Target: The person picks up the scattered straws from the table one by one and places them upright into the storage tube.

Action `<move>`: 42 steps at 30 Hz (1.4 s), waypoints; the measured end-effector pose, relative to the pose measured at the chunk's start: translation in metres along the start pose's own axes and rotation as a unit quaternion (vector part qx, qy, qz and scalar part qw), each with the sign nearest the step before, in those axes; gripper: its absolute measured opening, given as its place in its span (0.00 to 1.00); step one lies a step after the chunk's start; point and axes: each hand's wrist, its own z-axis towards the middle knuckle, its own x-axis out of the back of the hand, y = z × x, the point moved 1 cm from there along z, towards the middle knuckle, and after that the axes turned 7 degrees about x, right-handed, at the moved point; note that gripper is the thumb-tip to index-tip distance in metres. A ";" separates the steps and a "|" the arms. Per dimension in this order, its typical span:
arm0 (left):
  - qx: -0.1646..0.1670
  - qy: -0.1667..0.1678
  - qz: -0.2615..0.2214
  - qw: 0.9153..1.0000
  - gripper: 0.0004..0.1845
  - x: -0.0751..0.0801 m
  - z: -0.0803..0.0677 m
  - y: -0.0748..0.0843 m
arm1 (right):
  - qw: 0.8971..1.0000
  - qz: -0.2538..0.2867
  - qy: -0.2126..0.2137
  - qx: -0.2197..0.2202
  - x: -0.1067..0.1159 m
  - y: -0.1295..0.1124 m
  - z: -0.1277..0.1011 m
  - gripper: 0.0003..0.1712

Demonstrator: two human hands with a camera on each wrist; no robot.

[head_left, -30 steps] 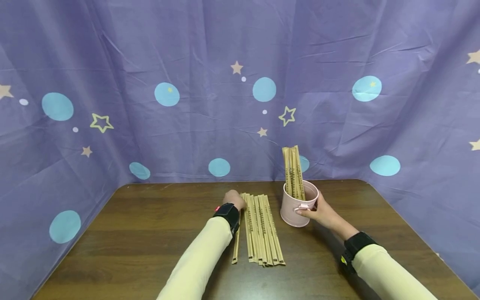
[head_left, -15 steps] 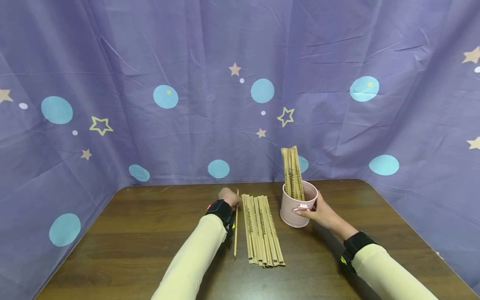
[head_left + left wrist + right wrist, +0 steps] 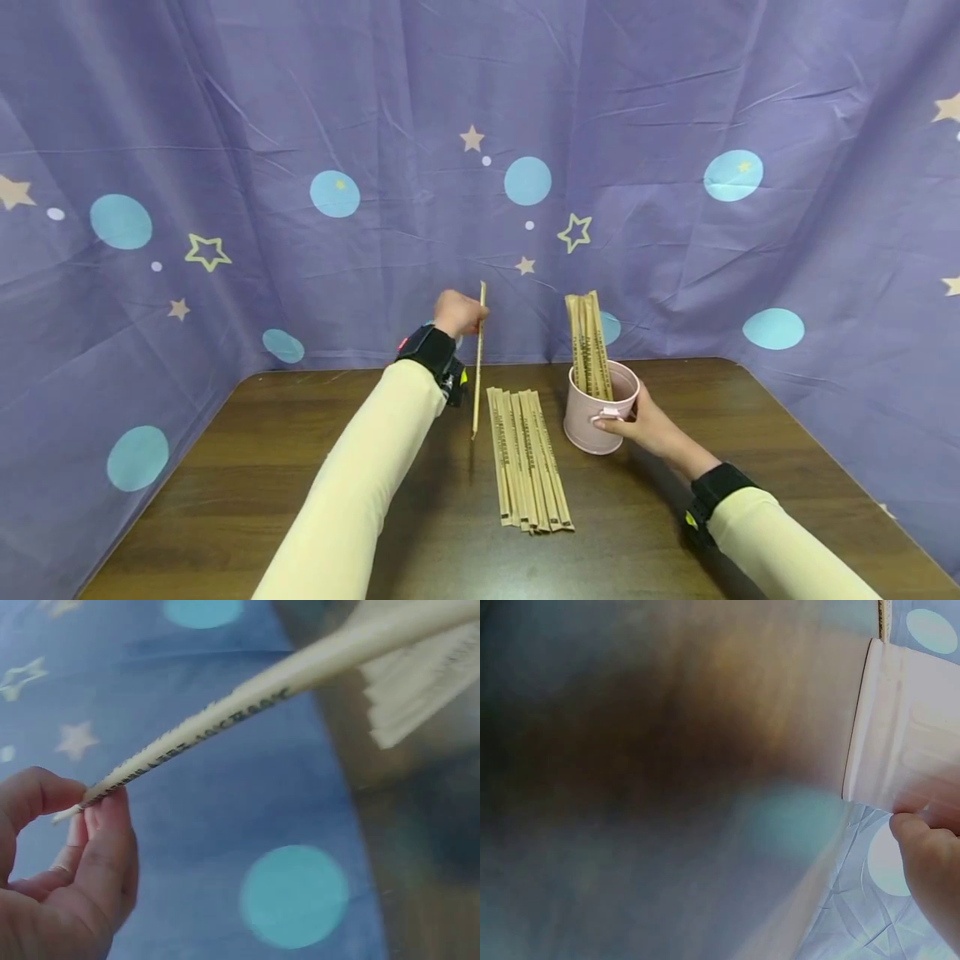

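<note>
Where head view blurs, wrapped chopstick (image 3: 225, 712) print shows

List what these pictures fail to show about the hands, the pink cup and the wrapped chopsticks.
- Right hand: head view shows it on the pink cup, but its far fingers hide behind the cup; right wrist view is blurred and cuts the hand at the edge.
- Print on the lifted chopstick: too blurred in left wrist view, too small in head view.
- Left hand grip: seen from behind in head view.
- Cup's inside: hidden by its wall.
</note>
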 end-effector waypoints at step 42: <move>-0.221 -0.149 -0.156 0.951 0.16 -0.094 -0.035 0.041 | 1.000 -0.015 -0.004 -0.004 -0.006 -0.009 0.000 0.56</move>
